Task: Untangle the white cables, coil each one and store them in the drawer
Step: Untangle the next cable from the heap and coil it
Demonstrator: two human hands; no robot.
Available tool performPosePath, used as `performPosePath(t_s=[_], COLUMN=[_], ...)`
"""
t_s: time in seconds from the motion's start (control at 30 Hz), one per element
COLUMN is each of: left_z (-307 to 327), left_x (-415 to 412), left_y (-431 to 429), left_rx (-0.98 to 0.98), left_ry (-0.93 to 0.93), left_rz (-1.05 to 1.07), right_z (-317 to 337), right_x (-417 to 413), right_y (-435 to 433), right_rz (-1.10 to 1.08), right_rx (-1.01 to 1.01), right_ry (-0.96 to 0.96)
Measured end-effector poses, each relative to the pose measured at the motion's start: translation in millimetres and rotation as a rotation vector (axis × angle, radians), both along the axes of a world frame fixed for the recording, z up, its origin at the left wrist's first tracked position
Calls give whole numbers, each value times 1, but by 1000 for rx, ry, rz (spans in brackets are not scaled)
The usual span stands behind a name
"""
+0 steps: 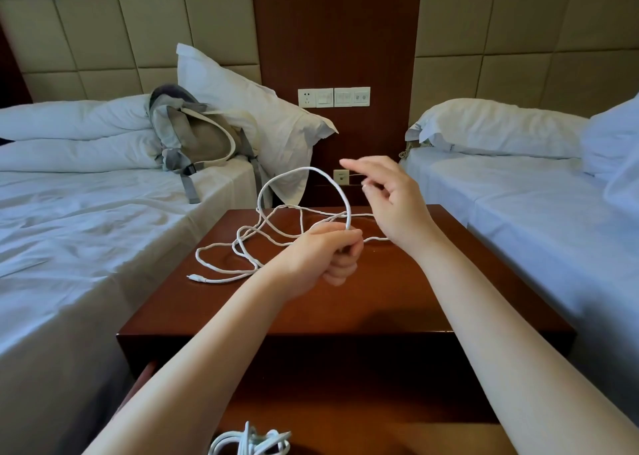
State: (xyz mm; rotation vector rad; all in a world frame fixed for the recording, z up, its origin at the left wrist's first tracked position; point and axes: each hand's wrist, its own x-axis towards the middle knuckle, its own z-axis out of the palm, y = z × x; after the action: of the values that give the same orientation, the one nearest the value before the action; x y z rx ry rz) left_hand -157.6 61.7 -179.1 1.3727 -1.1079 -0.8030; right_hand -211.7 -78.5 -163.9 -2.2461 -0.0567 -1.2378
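One cable (348,212) sprawls on nightstand (380,299): limp, light, springy. Left hand (332,250) fists its loop; right hand (390,198) open above. Grab near plug (194,277).

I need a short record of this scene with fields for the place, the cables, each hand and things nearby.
place: wooden nightstand
loose cable: white cable, tangled on the nightstand top, one loop standing up
left hand: grips the cable at the loop's base
right hand: raised over the top, blurred; grip unclear
stored: coiled cable bundle at the bottom edge, apparently in the open drawer
nearby: grey backpack on the bed at left
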Motion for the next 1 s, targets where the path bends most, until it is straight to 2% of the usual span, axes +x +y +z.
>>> performPosePath(t_s=[0.17, 0.23, 0.3, 0.4, 0.5, 0.6, 0.73, 0.87, 1.0], left_z=[19, 32, 45, 50, 41, 38, 32, 33, 31], left_x=[-9, -11, -9, 7, 28, 37, 37, 35, 47], left_y=[9, 15, 20, 27, 27, 23, 21, 23, 29], left_rx=[-2, -89, -223, -385, -507, -563, -594, -638, -650], left_ry=[124, 147, 187, 193, 245, 305, 23, -63, -326], left_rz=[-244, -303, -298, -51, 239, 443, 679, 810, 964], right_z=[-5, -8, -15, -25, -35, -36, -26, -14, -12], right_x=[1, 0, 0, 3, 10, 12, 8, 0, -3], right_y=[7, 21, 35, 52, 53, 47, 37, 29, 15], right_rz=[164, 139, 122, 204, 182, 178, 189, 234, 83], right_rx=[-169, -148, -138, -174, -218, -139, 2, 187, 128], right_ry=[278, 474, 542, 524, 429, 362, 330, 242, 174])
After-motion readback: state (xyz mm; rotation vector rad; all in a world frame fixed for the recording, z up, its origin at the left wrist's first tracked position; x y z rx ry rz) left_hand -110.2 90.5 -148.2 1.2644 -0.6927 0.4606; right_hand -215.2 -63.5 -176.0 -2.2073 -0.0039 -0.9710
